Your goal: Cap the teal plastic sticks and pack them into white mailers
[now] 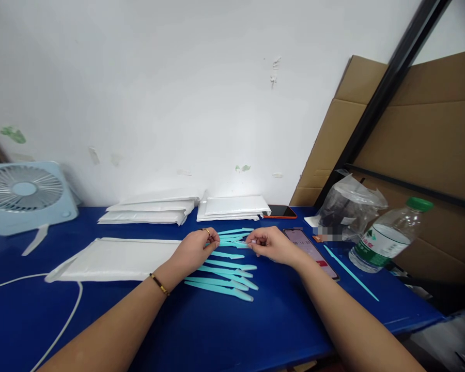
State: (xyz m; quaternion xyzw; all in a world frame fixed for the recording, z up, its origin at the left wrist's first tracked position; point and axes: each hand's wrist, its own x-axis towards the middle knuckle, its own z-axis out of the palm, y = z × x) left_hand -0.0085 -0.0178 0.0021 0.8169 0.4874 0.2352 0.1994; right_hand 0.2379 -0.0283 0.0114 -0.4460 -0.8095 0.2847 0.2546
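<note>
Several slim turquoise eyebrow razors lie side by side in a loose column on the blue table, blade ends to the right. At the column's far end, my left hand is closed, its thumb and fingertips pinching the left end of one turquoise razor. The opposite end of that razor is between the fingertips of my right hand, also closed in a pinch. My fingers partly cover the razor's ends. A single turquoise razor rests apart on the right.
A white padded envelope lies left of my left hand; stacked white envelopes stand by the wall. To the right are a phone, clear plastic bag and water bottle. A blue fan and white cable are left.
</note>
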